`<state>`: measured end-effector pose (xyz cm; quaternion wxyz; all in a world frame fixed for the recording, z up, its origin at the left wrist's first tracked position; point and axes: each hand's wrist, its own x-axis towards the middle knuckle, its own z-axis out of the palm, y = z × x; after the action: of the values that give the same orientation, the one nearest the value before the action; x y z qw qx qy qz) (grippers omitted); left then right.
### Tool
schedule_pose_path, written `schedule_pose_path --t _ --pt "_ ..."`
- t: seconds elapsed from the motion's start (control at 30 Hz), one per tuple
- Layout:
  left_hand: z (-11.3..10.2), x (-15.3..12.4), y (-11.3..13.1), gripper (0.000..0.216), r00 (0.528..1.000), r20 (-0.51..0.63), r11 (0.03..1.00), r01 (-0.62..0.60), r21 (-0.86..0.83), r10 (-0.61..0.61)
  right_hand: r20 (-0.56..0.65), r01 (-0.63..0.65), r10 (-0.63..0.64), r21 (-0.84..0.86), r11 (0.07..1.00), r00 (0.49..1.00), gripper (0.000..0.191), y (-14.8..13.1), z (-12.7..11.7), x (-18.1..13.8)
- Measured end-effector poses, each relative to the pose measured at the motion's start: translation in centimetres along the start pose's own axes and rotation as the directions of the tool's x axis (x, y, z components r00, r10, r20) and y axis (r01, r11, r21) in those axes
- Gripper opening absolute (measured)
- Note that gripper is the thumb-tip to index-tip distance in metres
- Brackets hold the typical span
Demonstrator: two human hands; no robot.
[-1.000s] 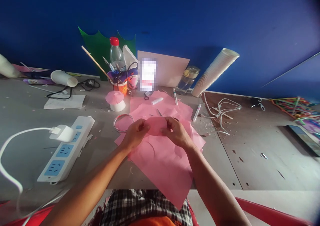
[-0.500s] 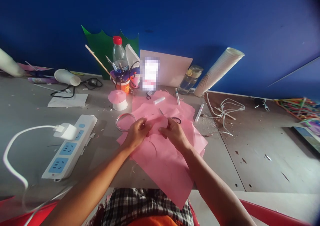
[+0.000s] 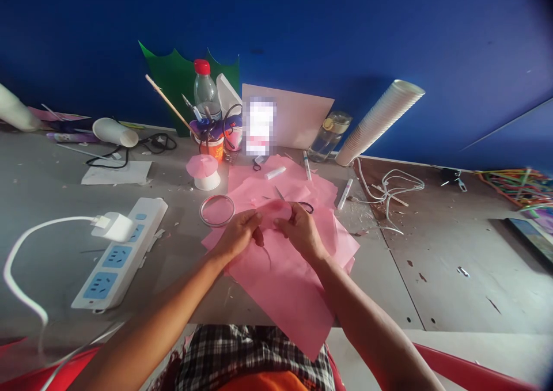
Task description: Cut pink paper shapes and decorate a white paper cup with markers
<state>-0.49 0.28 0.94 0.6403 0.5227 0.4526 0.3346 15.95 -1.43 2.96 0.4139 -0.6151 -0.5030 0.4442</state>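
Observation:
Between my two hands is a small piece of pink paper (image 3: 276, 210), pinched at its edges. My left hand (image 3: 241, 230) grips its left side with thumb and fingers. On its right side my right hand (image 3: 302, 230) has it between thumb and forefinger. Beneath both hands lie overlapping pink paper sheets (image 3: 298, 287), reaching past the table's front edge. Scissors (image 3: 306, 207) rest on them just behind my right hand, partly hidden. A clear ring-shaped roll (image 3: 217, 211), perhaps tape, lies left of the hands. Behind it stands a small white cup (image 3: 207, 181) with a pink paper top (image 3: 202, 165).
A white power strip (image 3: 121, 255) with a plugged charger lies left. At the back are a red-capped bottle (image 3: 206, 91), a blurred lit screen (image 3: 261, 126), a water bottle (image 3: 329, 136) and a leaning stack of paper cups (image 3: 380, 123). Markers (image 3: 344, 194) and a white cable (image 3: 401, 183) lie right.
My left thumb and fingers have shifted on the small pink paper, and its upper edge now looks more curved or folded. The scissors show a little more behind it.

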Motion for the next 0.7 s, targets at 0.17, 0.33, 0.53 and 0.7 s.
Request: schedule_pose_path --t 0.17,0.33,0.53,0.7 --pt "-0.08 0.12 0.15 0.034 1.000 0.022 1.000 -0.007 -0.001 0.007 -0.018 0.029 -0.030 -0.035 0.999 0.999 0.030 -0.26 0.02 -0.14" --pt "-0.26 0.04 0.24 0.036 0.999 0.032 1.000 0.018 0.021 -0.019 -0.025 0.049 -0.050 -0.056 0.997 0.998 0.030 0.04 0.01 -0.03" --pt "-0.13 0.18 0.00 0.029 0.999 0.013 0.996 0.049 -0.071 -0.048 -0.028 0.074 -0.076 -0.062 0.995 0.997 0.026 0.03 -0.12 -0.13" --pt "0.02 0.03 0.41 0.025 0.998 -0.047 0.983 0.041 -0.177 -0.050 0.107 0.047 -0.044 -0.019 0.999 0.993 0.021 0.01 -0.35 -0.02"
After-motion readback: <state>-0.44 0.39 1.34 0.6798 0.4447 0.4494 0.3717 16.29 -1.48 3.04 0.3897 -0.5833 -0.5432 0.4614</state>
